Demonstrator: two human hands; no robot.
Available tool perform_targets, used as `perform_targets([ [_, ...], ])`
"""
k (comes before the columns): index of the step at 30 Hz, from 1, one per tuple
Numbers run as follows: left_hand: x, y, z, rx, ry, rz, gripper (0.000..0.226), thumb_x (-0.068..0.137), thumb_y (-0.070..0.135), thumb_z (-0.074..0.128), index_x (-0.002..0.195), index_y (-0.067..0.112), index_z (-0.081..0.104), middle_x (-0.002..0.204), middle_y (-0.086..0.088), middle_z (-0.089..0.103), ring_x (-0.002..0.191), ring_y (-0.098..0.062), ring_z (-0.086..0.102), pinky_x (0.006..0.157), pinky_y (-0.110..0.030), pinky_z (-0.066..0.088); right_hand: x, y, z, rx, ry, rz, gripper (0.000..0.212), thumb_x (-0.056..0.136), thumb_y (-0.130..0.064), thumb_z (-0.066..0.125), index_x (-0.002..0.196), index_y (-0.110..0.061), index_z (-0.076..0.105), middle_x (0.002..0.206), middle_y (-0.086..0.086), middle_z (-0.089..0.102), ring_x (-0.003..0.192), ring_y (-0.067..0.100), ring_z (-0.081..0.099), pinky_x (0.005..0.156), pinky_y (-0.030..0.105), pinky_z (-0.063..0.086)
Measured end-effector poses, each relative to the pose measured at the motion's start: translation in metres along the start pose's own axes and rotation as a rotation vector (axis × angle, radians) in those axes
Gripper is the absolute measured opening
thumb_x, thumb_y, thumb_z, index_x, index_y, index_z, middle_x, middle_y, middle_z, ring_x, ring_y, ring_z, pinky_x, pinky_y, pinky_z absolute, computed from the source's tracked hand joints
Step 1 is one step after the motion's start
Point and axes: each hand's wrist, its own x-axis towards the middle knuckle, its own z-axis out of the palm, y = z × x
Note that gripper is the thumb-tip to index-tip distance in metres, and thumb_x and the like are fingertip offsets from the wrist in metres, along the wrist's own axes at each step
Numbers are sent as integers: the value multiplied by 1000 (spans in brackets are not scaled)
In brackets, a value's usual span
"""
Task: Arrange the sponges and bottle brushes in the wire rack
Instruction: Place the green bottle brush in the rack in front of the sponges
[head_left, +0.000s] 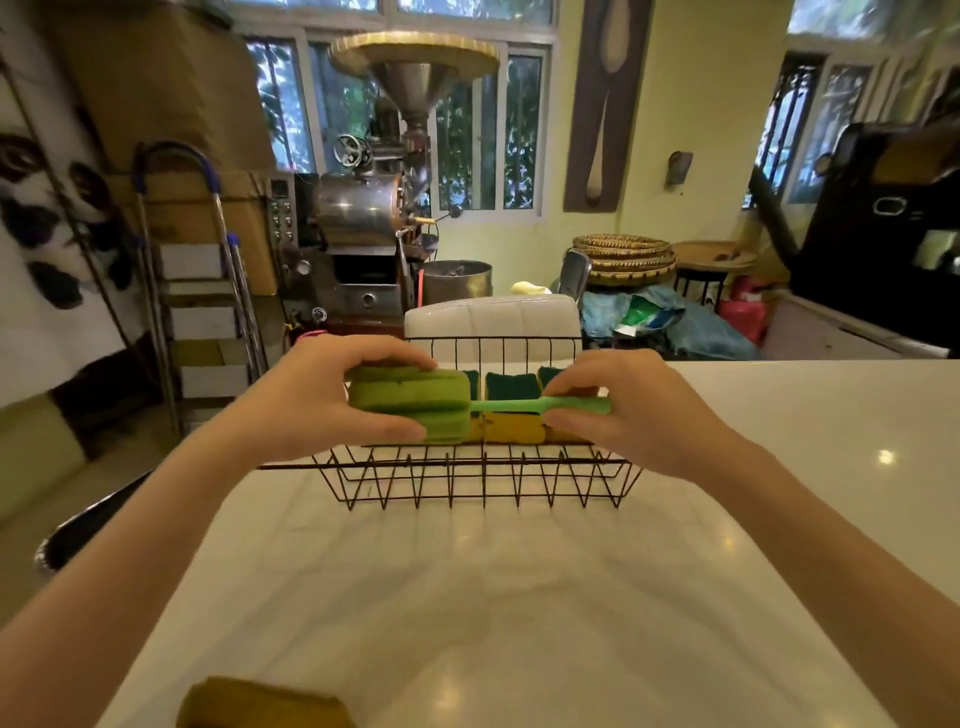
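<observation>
A black wire rack (483, 480) stands on the white table (519, 597). Over it I hold a green bottle brush (415, 400) level, its foam head to the left. My left hand (311, 402) grips the foam head and my right hand (623, 410) pinches the thin green handle (519, 405). Inside the rack, sponges stand in a row, yellow with dark green tops (511, 387), partly hidden behind the brush and my hands. Another yellow sponge (260, 704) lies on the table at the bottom left, cut off by the frame edge.
A white chair back (493, 317) stands just behind the rack. The table's left edge runs diagonally past my left forearm, with a dark chair seat (88, 525) below it. A stepladder (202, 291) and a metal roasting machine (374, 208) stand farther back.
</observation>
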Motion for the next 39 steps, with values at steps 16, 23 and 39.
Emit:
perform_targets([
  [16, 59, -85, 11, 275, -315, -195, 47, 70, 30, 73, 112, 26, 55, 98, 14, 51, 94, -7, 49, 70, -12, 38, 69, 7, 47, -165, -431, 73, 20, 86, -12, 53, 84, -27, 66, 94, -1, 67, 86, 16, 60, 78, 29, 50],
  [23, 63, -101, 31, 476, -382, -199, 49, 71, 31, 71, 115, 22, 54, 113, 2, 53, 100, -12, 46, 89, -27, 43, 73, 5, 70, -115, -594, 146, 25, 88, -18, 49, 104, -15, 68, 105, 4, 69, 89, 18, 60, 87, 34, 51],
  [39, 62, -102, 38, 557, -389, -175, 51, 78, 31, 63, 125, 23, 45, 120, -1, 54, 103, -14, 47, 86, -26, 39, 70, 9, 78, -74, -770, 188, 32, 92, -20, 43, 121, -14, 54, 116, 6, 57, 91, 15, 45, 79, 26, 34],
])
